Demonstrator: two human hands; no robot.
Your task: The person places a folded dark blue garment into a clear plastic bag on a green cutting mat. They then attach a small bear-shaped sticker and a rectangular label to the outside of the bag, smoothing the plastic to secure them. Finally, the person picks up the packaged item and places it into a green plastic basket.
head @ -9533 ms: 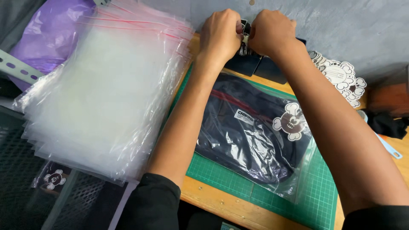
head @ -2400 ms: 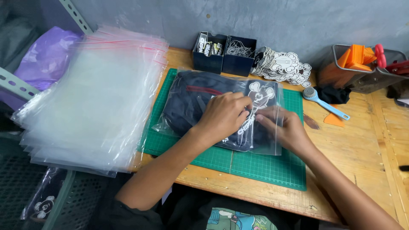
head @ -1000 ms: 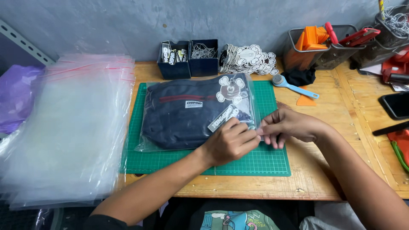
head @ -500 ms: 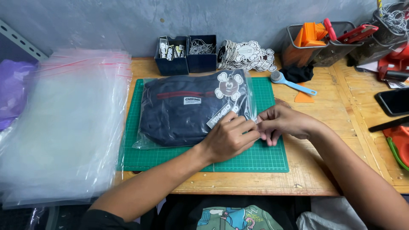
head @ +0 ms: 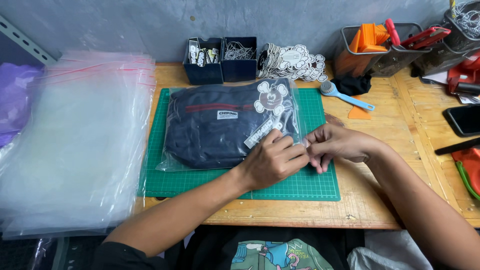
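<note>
Both hands have moved to the bag's right edge — left hand (head: pixel 272 160) and right hand (head: pixel 335 145) are pinching the clear zip bag (head: pixel 230 125) closed over the dark garment (head: pixel 210 135) — sealing looks nearly done.

A worn wooden workbench (head: pixel 395 200) stands against a rough grey plastered wall (head: pixel 150 22) under even, soft light. A green gridded cutting mat (head: pixel 300 187) covers its middle. Along the back edge sit two dark blue open boxes (head: pixel 222 65) of small metal parts and black wire mesh baskets (head: pixel 395 47) of orange and red tools. A tall stack of clear plastic zip bags (head: pixel 75 145) fills the left side, beside a slanted perforated metal rail (head: pixel 22 37).
</note>
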